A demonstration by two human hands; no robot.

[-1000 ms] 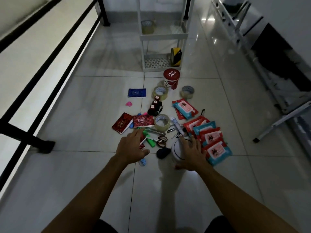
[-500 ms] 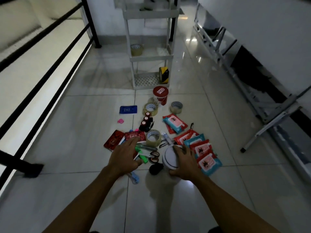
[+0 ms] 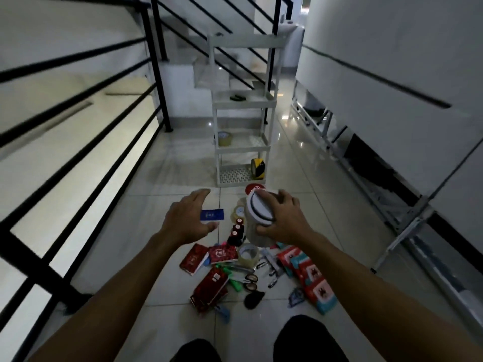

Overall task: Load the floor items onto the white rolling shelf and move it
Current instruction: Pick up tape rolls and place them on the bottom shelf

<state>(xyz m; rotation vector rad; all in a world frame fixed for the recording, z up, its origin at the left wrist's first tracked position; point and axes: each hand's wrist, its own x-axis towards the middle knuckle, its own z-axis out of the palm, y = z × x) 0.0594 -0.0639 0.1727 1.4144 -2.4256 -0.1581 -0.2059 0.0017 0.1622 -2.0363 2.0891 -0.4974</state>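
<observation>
Head view: right hand [image 3: 283,222] clamps the white canister [image 3: 257,218], lifted above the floor pile. Left hand [image 3: 187,220] hovers spread, holding nothing. Loading step underway, I'd say; next, carry it forward onto a tier of the white rolling shelf [image 3: 241,103].

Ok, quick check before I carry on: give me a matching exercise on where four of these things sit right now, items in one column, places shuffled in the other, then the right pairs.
Items:
1. white canister
2. yellow-and-black tape roll
3. blue booklet
4. scissors

Places:
A. on the floor tiles, past the open left hand
B. bottom tier of the white rolling shelf
C. lifted off the floor, gripped by the right hand
D. in the floor pile, next to the green marker

Pairs: 1-C, 2-B, 3-A, 4-D
</observation>
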